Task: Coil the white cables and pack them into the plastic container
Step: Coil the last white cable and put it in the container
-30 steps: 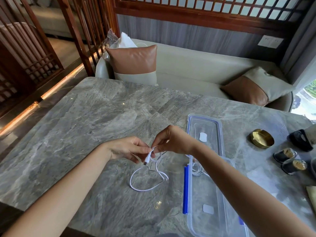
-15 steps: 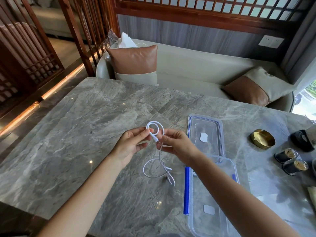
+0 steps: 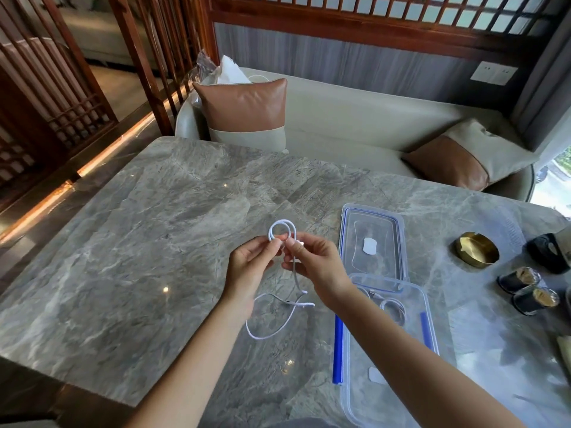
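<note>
Grey marble table (image 3: 129,242) fills most of the frame. At right sit a clear lid (image 3: 370,239) and, just below it, an open plastic container (image 3: 398,393) with blue clips. A brass dish (image 3: 476,249) and two small dark jars (image 3: 526,287) are far right. The cable's (image 3: 262,333) loose end trails on the marble at centre.

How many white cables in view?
2: one white cable held in left hand and right hand; one coiled cable inside the plastic container. The right forearm may hide more.
</note>
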The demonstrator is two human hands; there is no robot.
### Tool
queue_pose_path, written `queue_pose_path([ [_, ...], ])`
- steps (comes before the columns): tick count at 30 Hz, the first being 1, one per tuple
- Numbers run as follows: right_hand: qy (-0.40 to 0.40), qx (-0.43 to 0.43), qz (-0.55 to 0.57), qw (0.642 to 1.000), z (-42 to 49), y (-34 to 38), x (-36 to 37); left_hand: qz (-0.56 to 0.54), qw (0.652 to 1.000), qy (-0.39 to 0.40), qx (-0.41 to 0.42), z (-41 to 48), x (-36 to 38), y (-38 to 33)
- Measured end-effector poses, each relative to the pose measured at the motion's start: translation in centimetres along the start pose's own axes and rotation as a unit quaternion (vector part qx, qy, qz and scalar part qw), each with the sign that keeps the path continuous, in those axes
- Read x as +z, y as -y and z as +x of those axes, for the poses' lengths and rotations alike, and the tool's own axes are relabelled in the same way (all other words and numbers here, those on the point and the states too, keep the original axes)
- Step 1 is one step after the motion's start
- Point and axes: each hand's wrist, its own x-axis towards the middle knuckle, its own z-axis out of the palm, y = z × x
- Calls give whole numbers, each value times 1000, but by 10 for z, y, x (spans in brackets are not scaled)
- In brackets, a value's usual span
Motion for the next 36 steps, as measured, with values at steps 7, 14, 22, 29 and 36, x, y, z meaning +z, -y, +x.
queue_pose_path([
  [7, 115, -4, -345, 931, 3, 24, -24, 280, 928, 228, -93, 20, -42, -36],
  [14, 242, -39, -550, 798, 5, 50, -17, 379, 831, 385, -133, 31, -30, -49],
  [22, 145, -17, -288, 946, 4, 55, -32, 95, 947, 291, -102, 24, -24, -35],
  [29, 40, 21, -122, 992, -1, 19, -26, 25, 976, 204, -68, 17, -23, -20],
  [36, 77, 49, -85, 992, -3, 19, -19, -31, 975, 202, -82, 11, -32, -13],
])
